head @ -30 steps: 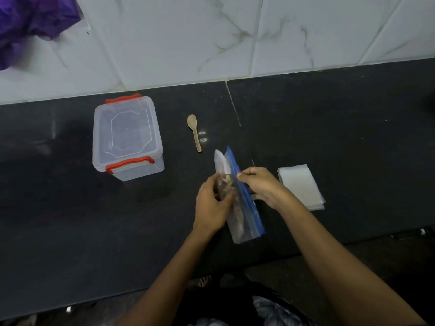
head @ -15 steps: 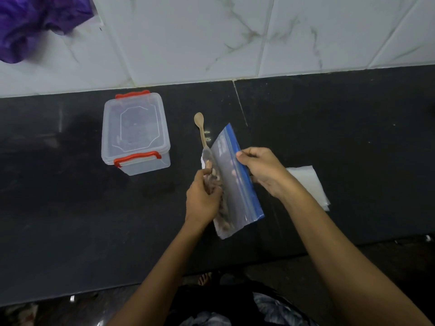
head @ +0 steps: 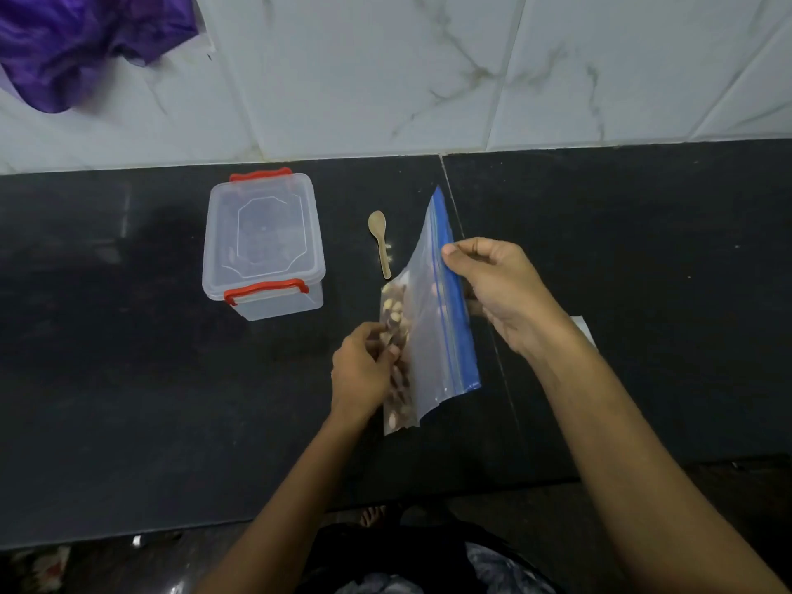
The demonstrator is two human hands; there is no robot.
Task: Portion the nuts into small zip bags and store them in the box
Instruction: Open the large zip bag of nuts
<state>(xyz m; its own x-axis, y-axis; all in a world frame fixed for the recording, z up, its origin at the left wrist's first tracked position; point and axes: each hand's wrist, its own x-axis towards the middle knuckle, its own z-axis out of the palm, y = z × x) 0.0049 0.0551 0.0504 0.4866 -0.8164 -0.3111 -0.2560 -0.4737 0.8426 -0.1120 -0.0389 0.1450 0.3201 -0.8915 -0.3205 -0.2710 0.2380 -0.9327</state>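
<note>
A large clear zip bag (head: 428,336) with a blue zip strip is held above the dark counter (head: 128,379), turned sideways. Mixed nuts (head: 396,323) lie along its left edge. My left hand (head: 364,370) grips the nut-filled bottom of the bag. My right hand (head: 501,289) pinches the blue zip edge near its upper end. A clear plastic box (head: 263,246) with red clip handles and its lid on stands to the left. A stack of small white zip bags (head: 585,332) lies mostly hidden behind my right wrist.
A small wooden spoon (head: 380,242) lies on the counter between the box and the bag, with two nuts beside its handle. A purple cloth (head: 77,40) hangs at the top left against the marble wall. The counter's front edge runs near my body.
The bag has been lifted and spread wider, its zip edge now up and to the right. My right hand moved up along the zip strip; my left hand stays on the nuts.
</note>
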